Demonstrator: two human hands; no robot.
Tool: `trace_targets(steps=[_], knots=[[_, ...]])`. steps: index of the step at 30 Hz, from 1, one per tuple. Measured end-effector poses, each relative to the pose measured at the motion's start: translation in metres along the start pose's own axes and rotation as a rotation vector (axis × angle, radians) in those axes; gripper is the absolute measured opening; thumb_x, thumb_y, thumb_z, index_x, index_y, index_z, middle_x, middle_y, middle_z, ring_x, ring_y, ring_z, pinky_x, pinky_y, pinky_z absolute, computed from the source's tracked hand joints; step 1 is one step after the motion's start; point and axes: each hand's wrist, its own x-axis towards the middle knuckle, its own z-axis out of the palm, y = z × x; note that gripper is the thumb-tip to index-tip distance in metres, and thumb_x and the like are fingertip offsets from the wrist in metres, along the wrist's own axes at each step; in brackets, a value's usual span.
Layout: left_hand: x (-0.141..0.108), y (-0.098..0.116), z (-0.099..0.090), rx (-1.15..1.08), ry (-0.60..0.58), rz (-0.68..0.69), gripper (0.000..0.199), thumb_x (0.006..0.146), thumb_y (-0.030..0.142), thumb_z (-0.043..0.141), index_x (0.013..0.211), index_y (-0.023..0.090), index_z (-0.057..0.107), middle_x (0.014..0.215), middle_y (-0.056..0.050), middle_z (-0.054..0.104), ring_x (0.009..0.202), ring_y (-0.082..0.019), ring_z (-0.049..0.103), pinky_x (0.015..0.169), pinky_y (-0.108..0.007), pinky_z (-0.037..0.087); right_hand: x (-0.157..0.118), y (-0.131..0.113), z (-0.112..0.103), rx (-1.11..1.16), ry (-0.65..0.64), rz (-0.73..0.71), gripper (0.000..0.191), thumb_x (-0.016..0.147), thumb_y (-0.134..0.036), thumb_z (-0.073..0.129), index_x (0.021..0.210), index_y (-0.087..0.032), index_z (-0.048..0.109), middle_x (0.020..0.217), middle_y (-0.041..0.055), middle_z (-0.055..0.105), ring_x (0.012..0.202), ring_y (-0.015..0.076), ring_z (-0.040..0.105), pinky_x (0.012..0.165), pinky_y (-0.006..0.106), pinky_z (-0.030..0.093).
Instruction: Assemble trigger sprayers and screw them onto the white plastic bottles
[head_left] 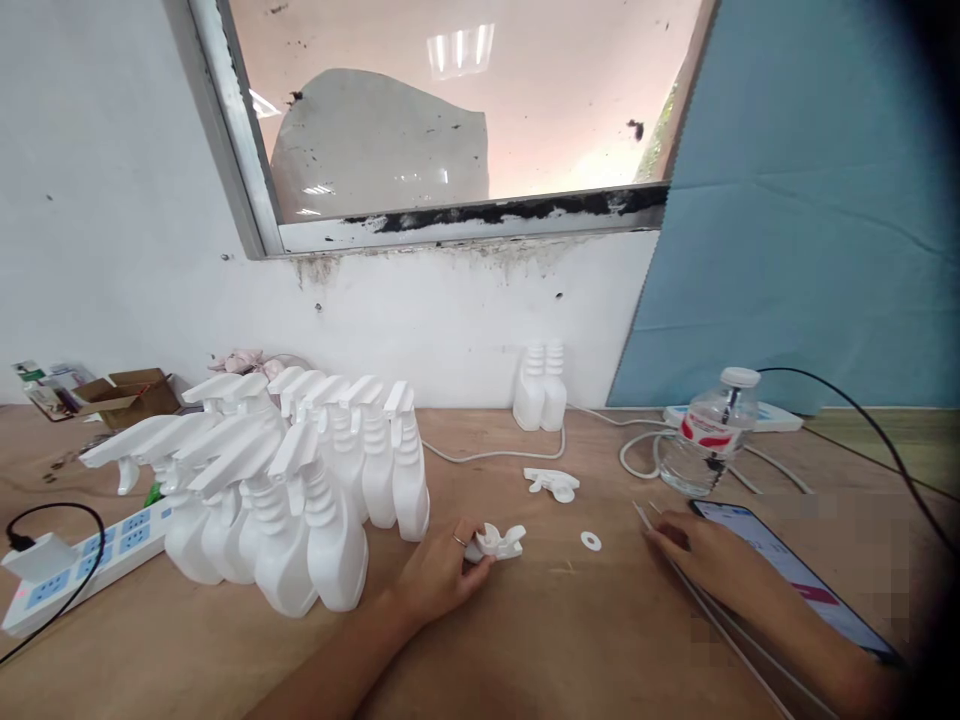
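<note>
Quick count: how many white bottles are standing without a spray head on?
2. The left bottle and the right bottle stand side by side at the back, near the wall. More could be hidden behind the cluster of headed spray bottles.

Lettering on the bottle label (701,433) and phone screen (814,592) is illegible.

Left hand (439,572) hides part of a small white piece (504,542) | Thin pale tips (642,516) at right hand (705,555): too fine to identify | Right forearm (810,640) covers part of the phone (780,565); screen text unreadable | Water bottle label (705,432): lettering too small | Rear spray bottles (345,445): partly hidden behind neighbours | Window (480,120): cut by top edge
</note>
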Motion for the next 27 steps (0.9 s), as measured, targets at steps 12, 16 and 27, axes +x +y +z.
trace_targets(steps=[12,16,27], knots=[[0.003,0.003,0.002,-0.045,0.019,0.054,0.023,0.081,0.018,0.054,0.105,0.019,0.054,0.102,-0.005,0.062,0.090,-0.017,0.059,0.081,-0.026,0.045,0.003,-0.013,-0.002,-0.001,-0.119,0.069,0.019,0.077,-0.026,0.048,0.070,-0.021,0.064,0.075,0.0098,0.071,0.071,0.0287,0.067,0.060,0.034,0.043],[0.002,0.004,0.000,-0.093,0.018,0.035,0.022,0.081,0.018,0.054,0.102,0.019,0.056,0.101,-0.004,0.062,0.087,-0.016,0.059,0.079,-0.025,0.045,0.003,-0.018,-0.003,0.013,-0.093,0.097,0.017,0.072,-0.026,0.049,0.064,-0.021,0.062,0.067,0.0092,0.069,0.065,0.0290,0.066,0.056,0.034,0.041],[0.001,0.004,-0.001,-0.186,0.006,-0.054,0.033,0.077,0.020,0.059,0.110,0.020,0.053,0.093,-0.001,0.061,0.080,-0.014,0.055,0.070,-0.022,0.042,0.006,-0.034,-0.030,0.907,-0.032,0.142,0.035,0.077,-0.045,0.056,0.103,-0.023,0.065,0.100,0.0091,0.070,0.087,0.0258,0.067,0.070,0.035,0.054]])
